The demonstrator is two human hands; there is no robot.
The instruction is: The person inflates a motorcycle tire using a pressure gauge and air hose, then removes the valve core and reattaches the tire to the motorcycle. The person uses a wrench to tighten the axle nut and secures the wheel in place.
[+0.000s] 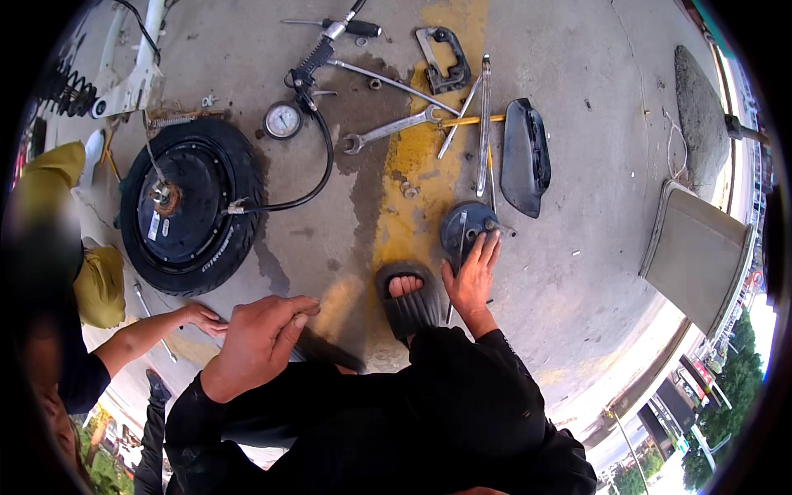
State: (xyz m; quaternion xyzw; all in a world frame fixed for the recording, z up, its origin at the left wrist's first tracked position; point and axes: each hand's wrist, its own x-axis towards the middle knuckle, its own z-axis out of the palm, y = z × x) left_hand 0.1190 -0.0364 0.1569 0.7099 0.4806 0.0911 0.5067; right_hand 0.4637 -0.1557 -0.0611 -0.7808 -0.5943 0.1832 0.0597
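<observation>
My right hand [472, 279] reaches down to a dark round metal plate with a short stub, like a brake plate [453, 234], on the ground. Its fingertips touch the plate's near edge, with fingers stretched and thumb apart. My left hand [260, 340] is raised in front of me, its fingers bent and pressed against the thumb; whatever may be between them is hidden. Farther left lies a small wheel with a black tyre [216, 262]. A black air hose [290, 200] runs from an inflator gun [305, 73] with a round pressure gauge [283, 120] to the wheel.
Wrenches [392, 129], a screwdriver [351, 28], a metal bracket [445, 62] and a long dark plastic cover [521, 161] lie ahead. Another person's hand [204, 318] is at the left, near a white frame with a spring [124, 91]. A grey box-like panel [697, 252] stands right.
</observation>
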